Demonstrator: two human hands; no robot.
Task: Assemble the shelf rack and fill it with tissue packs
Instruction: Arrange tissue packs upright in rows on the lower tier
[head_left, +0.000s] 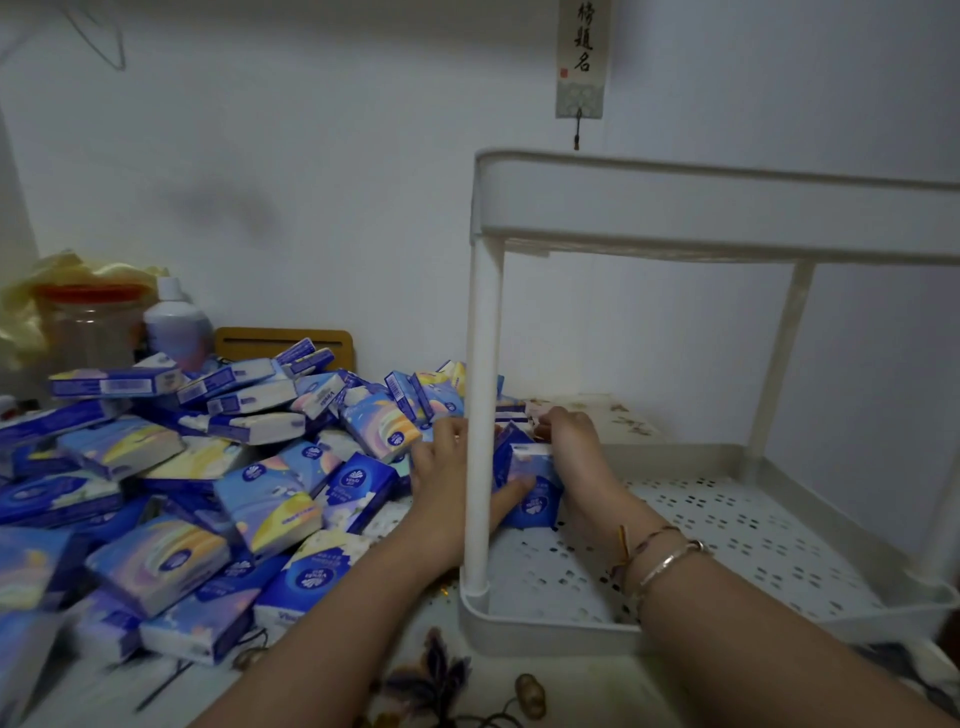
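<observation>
rack (727, 208): white plastic, perforated lower tray
left hand (441, 483), right hand (571, 447): both grip glossy blue tissue packs (530, 486)

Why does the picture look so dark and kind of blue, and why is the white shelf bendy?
Head view: dim room light gives a bluish cast; the wide-angle lens bows the shelf rack and its post; the tissue packs at the left edge smear; both hands, left hand and right hand, look soft.

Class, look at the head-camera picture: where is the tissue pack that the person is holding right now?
The tissue pack sits at the left rear corner of the rack's lower shelf, just right of the front-left post, held between the left hand and right hand.
</observation>
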